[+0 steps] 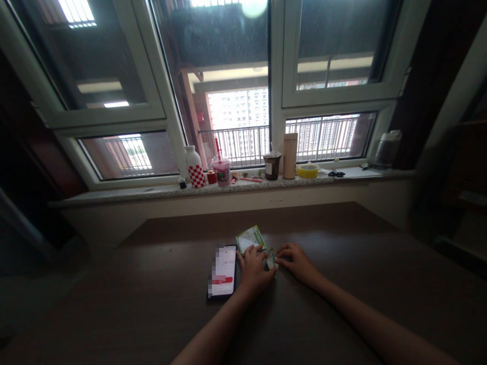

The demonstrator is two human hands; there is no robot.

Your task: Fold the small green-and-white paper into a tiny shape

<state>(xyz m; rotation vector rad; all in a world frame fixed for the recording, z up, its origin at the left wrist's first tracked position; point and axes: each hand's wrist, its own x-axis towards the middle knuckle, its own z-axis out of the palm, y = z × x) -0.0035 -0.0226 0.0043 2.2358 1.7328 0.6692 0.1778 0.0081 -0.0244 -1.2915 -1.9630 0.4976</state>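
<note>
A flat green-and-white packet (pixel 249 236) lies on the brown table, its near part under the fingers of my left hand (pixel 253 266). Between that hand's index finger and thumb is a small, thin green-and-whitish piece (pixel 271 260), too small to name. The fingers of my right hand (pixel 296 259) are bent and pinched together at the right edge of the same piece. A phone (pixel 224 274) with a lit screen, partly blurred out, lies just left of my left hand.
The table (pixel 182 324) reaches toward a stone windowsill (pixel 243 190). On the sill stand a checkered bottle (pixel 195 170), a pink cup with a straw (pixel 221 171), a dark drink cup (pixel 272 166), a tan flask (pixel 289 156), yellow tape (pixel 307 171) and black scissors (pixel 336 174).
</note>
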